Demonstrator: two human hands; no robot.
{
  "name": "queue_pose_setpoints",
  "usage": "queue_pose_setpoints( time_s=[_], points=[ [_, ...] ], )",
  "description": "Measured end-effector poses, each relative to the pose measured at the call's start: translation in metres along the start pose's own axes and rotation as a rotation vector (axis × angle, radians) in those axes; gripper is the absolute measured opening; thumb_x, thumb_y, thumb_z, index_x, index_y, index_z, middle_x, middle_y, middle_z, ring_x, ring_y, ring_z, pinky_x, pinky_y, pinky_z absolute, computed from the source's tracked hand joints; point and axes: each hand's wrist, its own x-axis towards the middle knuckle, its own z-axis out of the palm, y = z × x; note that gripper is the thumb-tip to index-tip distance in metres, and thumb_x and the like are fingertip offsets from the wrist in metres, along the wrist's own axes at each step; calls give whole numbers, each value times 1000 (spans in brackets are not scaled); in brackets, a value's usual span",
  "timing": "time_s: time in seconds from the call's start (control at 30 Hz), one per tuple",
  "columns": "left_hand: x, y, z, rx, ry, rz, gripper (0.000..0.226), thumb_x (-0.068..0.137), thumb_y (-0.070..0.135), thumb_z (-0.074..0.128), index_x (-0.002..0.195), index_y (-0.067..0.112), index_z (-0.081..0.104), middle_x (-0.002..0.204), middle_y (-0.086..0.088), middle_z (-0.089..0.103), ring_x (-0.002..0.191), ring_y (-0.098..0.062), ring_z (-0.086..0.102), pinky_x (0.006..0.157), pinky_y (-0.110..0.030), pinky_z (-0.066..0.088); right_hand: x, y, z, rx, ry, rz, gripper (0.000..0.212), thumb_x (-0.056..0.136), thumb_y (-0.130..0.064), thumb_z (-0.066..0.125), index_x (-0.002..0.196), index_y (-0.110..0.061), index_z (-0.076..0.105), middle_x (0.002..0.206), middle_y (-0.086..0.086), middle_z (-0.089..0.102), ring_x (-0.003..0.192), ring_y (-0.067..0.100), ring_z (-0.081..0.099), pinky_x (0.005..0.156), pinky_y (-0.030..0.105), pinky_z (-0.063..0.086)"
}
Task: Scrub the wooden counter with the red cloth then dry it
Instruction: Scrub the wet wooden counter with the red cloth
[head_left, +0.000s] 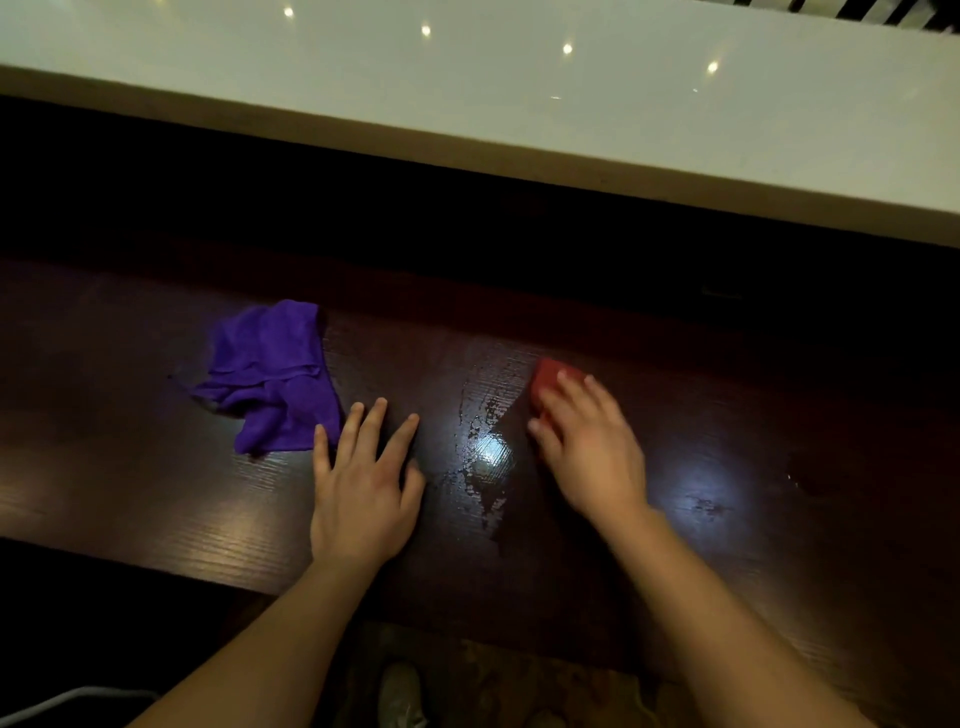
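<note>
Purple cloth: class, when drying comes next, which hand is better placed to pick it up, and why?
Left. The left hand lies flat beside the purple cloth, fingertips near its edge; the right hand is pressing the red cloth.

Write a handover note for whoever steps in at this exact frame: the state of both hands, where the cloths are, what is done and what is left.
Right hand: pressed flat on the red cloth, which is mostly covered, on the wooden counter. It is blurred, so probably mid-scrub.
Left hand: open, palm down on the counter, holding nothing.
Purple cloth: crumpled, just beyond and left of the left hand, unheld.
Done: part of the scrubbing; a wet streak shines between the hands.
Left: finish scrubbing, then dry the counter, likely with the purple cloth.
</note>
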Motion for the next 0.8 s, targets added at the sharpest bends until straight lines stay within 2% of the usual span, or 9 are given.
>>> queue_pose_setpoints(
  time_s=[0.07,0.1,0.23,0.37,0.47,0.57,0.63,0.7,0.8],
  points=[
    [0,0,0,-1,4,-3,55,91,41,36,143,28,46,155,-6,38,148,-26,24,120,-57,8,40,-15,0,26,-23,106,48,96,-46,48,140,-27,48,156,0,35,146,29,22,119,40,23],
    [0,0,0,-8,8,-6,55,90,41,36,143,27,46,155,-6,38,147,-25,25,120,-57,9,51,-29,3,23,-39,82,49,96,-47,47,141,-28,46,158,-1,32,146,29,20,119,41,22],
    [1,1,0,-45,22,-25,61,86,37,35,145,19,43,154,-5,41,147,-24,28,118,-59,14,18,-71,21,15,-100,-234,49,93,-47,49,140,-31,48,156,-4,36,146,28,23,118,44,25],
    [0,-1,0,-45,14,-16,62,85,35,33,143,19,45,155,-6,40,147,-24,27,119,-58,12,-65,-38,18,14,-137,-478,43,91,-50,50,131,-35,53,149,-7,45,143,23,34,117,41,30],
    [0,2,-3,-45,12,-17,61,85,35,33,143,19,46,155,-7,39,147,-24,26,119,-57,11,-47,13,7,-7,-38,-323,41,90,-43,58,127,-26,61,144,0,53,138,27,42,111,46,39],
    [-1,4,-5,-42,7,-12,61,85,34,34,143,19,47,154,-7,39,147,-25,26,120,-57,9,4,23,-6,14,54,11,43,93,-40,58,132,-21,58,148,3,49,141,30,35,115,43,32],
    [-2,5,-7,-44,-2,-18,61,86,34,34,144,20,45,155,-6,38,148,-24,24,120,-56,7,21,5,-2,20,52,90,46,95,-44,52,137,-24,53,152,1,42,143,29,29,118,40,26],
    [-1,5,-8,-47,-10,-22,61,86,35,33,144,21,44,156,-6,37,148,-23,23,120,-56,7,11,-22,7,3,22,-29,47,95,-46,49,138,-27,51,153,1,41,144,28,28,121,40,21],
    [-1,5,-8,-52,-15,-23,62,85,35,33,143,20,45,156,-6,38,148,-24,24,120,-57,10,-44,-46,23,-17,-12,-340,45,91,-49,48,132,-31,56,148,-3,47,141,25,36,119,39,21]
  ],
)
